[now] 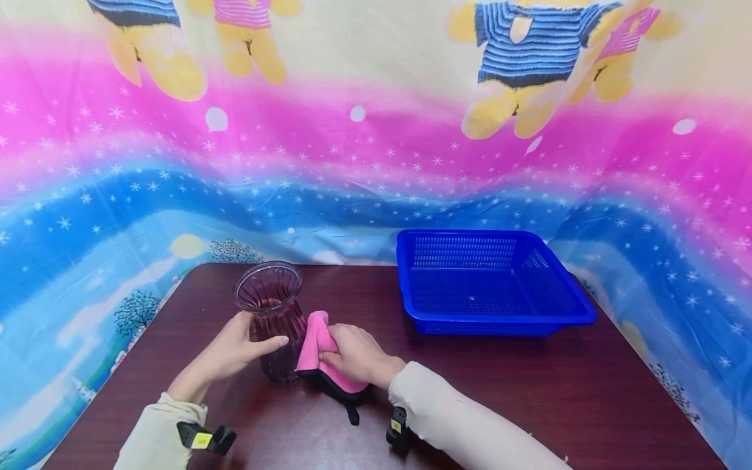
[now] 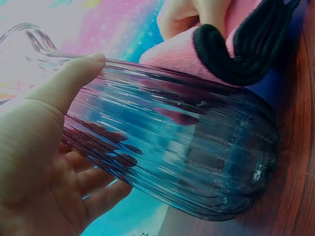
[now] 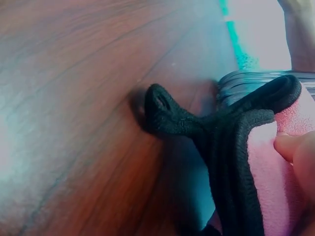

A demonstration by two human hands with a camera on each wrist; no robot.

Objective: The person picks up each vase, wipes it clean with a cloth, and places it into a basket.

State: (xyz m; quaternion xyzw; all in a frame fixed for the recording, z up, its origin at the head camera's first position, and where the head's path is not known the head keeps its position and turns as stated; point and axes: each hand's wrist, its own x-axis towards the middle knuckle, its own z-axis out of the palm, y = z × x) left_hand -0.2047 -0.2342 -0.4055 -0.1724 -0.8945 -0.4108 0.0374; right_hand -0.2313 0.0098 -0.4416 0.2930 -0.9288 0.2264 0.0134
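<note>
A ribbed, purple-tinted glass vase (image 1: 276,326) with a flared rim stands toward the left of the table. My left hand (image 1: 232,349) grips its side, the thumb along the near face and the fingers round behind, as the left wrist view also shows. Bunched in my right hand (image 1: 358,356) is a pink cloth (image 1: 314,346) with black edging and a small black hanging loop (image 3: 165,110). Folds of the cloth lie against the right side of the vase. In the right wrist view, only the lower part of the vase (image 3: 246,83) shows behind the cloth.
A blue plastic basket (image 1: 499,320) with perforated sides sits at the back right of the dark wooden table (image 1: 529,398). A printed curtain (image 1: 352,163) with bears and snowflakes hangs behind the table and along its sides. Each sleeve carries a black wrist camera.
</note>
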